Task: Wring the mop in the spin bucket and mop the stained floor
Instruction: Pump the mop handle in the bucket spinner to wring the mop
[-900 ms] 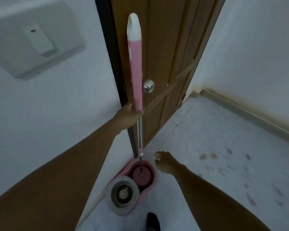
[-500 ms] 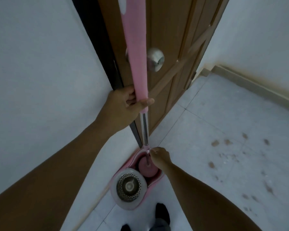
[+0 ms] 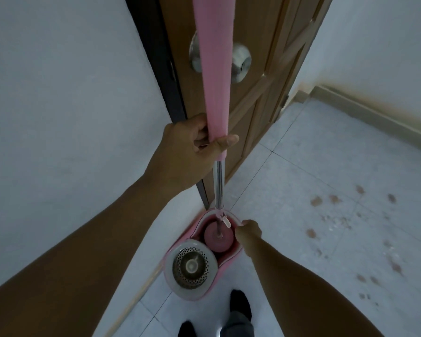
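Observation:
A pink spin bucket (image 3: 225, 263) stands on the floor by the wall. Its steel spinner basket (image 3: 191, 266) is nearest me. The pink mop head (image 3: 219, 239) sits in the far compartment, and the mop pole (image 3: 218, 183) rises straight up from it. My left hand (image 3: 192, 149) is shut around the lower end of the pink mop grip (image 3: 214, 81). My right hand (image 3: 248, 231) hangs low beside the bucket's right rim with its fingers curled; a small pale lever (image 3: 227, 221) on the pole sticks out just left of it. Brown stains (image 3: 316, 201) dot the tiles to the right.
A brown wooden door (image 3: 260, 88) with a metal knob (image 3: 241, 62) stands right behind the mop. White walls close in on the left and far right, with a baseboard (image 3: 374, 117). My dark socked feet (image 3: 240, 305) stand just before the bucket.
My right hand dropped to the pole's lever, then shifted a little right of it; the lever now sticks out. My head came closer and tilted down. The left hand kept its grip.

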`<action>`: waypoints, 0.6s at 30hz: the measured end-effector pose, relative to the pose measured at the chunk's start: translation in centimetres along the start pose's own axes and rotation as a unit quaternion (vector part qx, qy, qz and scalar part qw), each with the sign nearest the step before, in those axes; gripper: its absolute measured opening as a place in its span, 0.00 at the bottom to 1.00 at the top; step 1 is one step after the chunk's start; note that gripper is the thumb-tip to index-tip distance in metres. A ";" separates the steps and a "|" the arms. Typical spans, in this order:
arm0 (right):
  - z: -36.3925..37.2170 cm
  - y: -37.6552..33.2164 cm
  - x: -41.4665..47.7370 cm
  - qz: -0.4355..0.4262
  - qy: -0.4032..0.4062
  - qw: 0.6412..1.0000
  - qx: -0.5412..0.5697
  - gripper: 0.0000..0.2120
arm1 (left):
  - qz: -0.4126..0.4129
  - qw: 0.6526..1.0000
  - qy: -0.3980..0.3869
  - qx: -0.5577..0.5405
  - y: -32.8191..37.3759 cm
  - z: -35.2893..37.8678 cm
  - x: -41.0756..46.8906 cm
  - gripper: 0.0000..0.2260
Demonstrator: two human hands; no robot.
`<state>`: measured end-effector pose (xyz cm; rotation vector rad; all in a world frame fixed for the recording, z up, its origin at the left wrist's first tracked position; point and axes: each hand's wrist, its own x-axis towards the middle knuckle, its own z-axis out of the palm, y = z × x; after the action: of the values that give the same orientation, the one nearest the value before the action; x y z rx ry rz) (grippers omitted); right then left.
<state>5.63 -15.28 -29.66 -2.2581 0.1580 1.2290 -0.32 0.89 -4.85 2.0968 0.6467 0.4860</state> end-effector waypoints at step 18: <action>-9.3 -11.2 -13.5 -0.439 -0.111 0.889 0.065 0.17 | -0.037 0.991 -0.113 -0.054 8.1 -4.9 -0.3 0.20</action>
<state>8.71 -12.90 -10.21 -1.6977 -0.7674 0.9008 -1.10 -0.22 4.57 1.9817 0.5513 0.2312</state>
